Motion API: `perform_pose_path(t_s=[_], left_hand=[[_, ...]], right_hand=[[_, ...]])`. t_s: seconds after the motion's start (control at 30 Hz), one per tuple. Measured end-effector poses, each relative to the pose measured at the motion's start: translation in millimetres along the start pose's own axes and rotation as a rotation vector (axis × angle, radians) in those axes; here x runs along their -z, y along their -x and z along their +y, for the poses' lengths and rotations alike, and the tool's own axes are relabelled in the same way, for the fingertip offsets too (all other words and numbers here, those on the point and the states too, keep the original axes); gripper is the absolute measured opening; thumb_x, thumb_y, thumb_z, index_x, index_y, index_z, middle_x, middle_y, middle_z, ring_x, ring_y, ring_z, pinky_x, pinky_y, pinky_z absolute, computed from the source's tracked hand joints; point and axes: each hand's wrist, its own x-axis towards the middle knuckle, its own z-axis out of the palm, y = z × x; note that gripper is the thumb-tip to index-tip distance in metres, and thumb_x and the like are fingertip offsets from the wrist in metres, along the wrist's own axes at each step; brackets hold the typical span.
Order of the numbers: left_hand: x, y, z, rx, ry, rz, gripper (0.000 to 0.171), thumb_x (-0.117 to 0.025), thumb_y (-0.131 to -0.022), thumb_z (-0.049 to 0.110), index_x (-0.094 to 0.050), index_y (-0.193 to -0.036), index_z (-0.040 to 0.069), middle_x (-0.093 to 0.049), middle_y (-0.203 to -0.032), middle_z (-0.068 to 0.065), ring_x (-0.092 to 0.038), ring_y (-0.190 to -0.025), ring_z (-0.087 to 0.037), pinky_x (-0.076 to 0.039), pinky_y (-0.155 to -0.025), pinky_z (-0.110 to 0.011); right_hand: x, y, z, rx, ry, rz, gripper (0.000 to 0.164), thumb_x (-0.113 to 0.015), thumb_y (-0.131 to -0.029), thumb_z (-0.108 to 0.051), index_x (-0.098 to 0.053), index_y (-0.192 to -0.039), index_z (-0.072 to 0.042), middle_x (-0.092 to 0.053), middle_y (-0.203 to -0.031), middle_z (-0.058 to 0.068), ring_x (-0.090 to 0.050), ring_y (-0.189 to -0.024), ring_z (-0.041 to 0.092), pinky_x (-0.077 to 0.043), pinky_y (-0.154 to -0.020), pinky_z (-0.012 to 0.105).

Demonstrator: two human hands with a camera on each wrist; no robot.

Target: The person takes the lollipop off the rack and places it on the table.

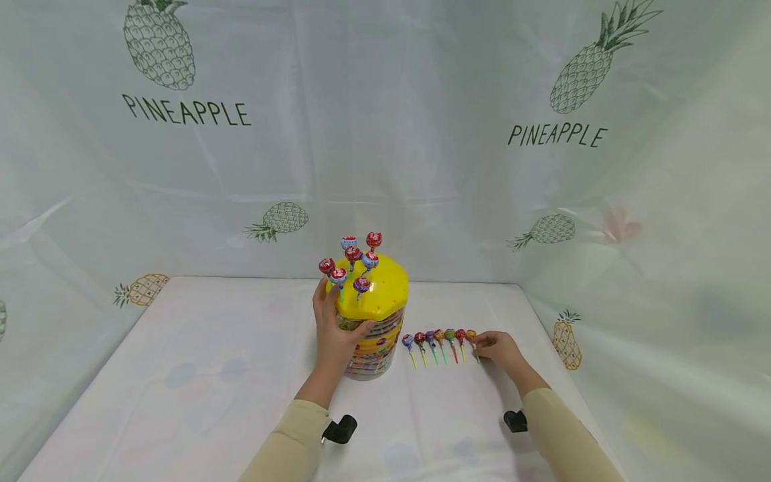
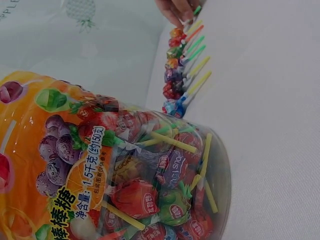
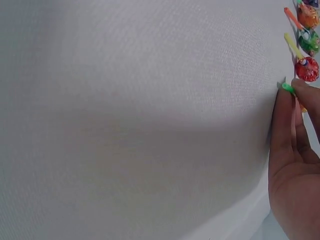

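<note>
My left hand (image 1: 334, 338) grips the upper part of a clear plastic candy jar (image 1: 370, 365), its thumb in front and its fingers at the left rim. The jar stands upright with a rounded yellow lid (image 1: 388, 284). Several lollipops (image 1: 353, 254) stick up out of this lid. Through the jar's clear wall (image 2: 220, 165) the left wrist view shows more wrapped lollipops inside. To the right, my right hand (image 1: 500, 349) pinches the orange-wrapped lollipop (image 1: 471, 336) at the right end of a row. Its green stick (image 3: 288, 88) shows between thumb and fingers in the right wrist view.
The row of lollipops (image 1: 440, 336) lies on the white-covered table (image 1: 241, 348), right of the jar, heads toward the back and sticks toward me. Behind the table hangs a pale curtain (image 1: 385, 134) with pineapple prints. Each wrist wears a black camera (image 1: 340, 429).
</note>
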Motion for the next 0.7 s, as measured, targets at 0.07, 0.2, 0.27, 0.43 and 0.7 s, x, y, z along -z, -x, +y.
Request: perform_pose_path(t_s=[0.07,0.2,0.27,0.43,0.7], left_hand=[[-0.1,0.1,0.5,-0.002,0.004,0.0,0.086,-0.068,-0.082,0.062,-0.029,-0.149,0.024,-0.004,-0.159,-0.002,-0.021,-0.141,-0.034,-0.028,-0.108,-0.063],[-0.6,0.3,1.0,0.0,0.007,0.004,0.086,-0.068,-0.082,0.061,-0.03,-0.149,0.024,-0.004,-0.159,0.0,-0.022,-0.141,-0.032,-0.029,-0.108,-0.061],[-0.7,0.4,0.8,-0.002,0.006,0.005,0.086,-0.068,-0.082,0.061,-0.03,-0.149,0.024,-0.004,-0.159,-0.001,-0.023,-0.141,-0.033,-0.029,-0.108,-0.061],[-0.5,0.2,0.3,-0.013,0.005,0.001,0.086,-0.068,-0.082,0.061,-0.029,-0.149,0.023,-0.004,-0.159,-0.003,-0.023,-0.141,-0.034,-0.029,-0.108,-0.061],[0.5,0.3,0.7,0.003,0.005,-0.004,0.086,-0.068,-0.082,0.061,-0.029,-0.149,0.024,-0.004,-0.159,-0.001,-0.022,-0.141,-0.033,-0.029,-0.108,-0.062]], right_hand=[[0.1,-0.1,-0.7,-0.008,0.002,0.004,0.02,-0.073,-0.083,0.003,-0.07,-0.103,0.003,-0.063,-0.087,0.01,-0.057,-0.075,0.02,-0.054,-0.064,0.028],[0.4,0.1,-2.7,-0.018,0.014,0.016,0.02,-0.074,-0.083,0.002,-0.07,-0.102,0.002,-0.063,-0.088,0.01,-0.056,-0.076,0.021,-0.052,-0.064,0.027],[0.8,0.9,-3.3,-0.014,0.013,0.018,0.02,-0.074,-0.083,0.002,-0.07,-0.102,0.002,-0.063,-0.088,0.01,-0.056,-0.076,0.021,-0.052,-0.063,0.027],[1.2,3.8,-3.2,0.009,-0.012,0.017,0.019,-0.074,-0.083,0.003,-0.069,-0.101,0.004,-0.064,-0.089,0.01,-0.058,-0.076,0.02,-0.054,-0.065,0.028],[3.8,9.1,-7.6,0.035,-0.055,0.026,0.022,-0.071,-0.085,0.003,-0.067,-0.107,0.006,-0.066,-0.094,0.012,-0.062,-0.08,0.019,-0.057,-0.068,0.031]])
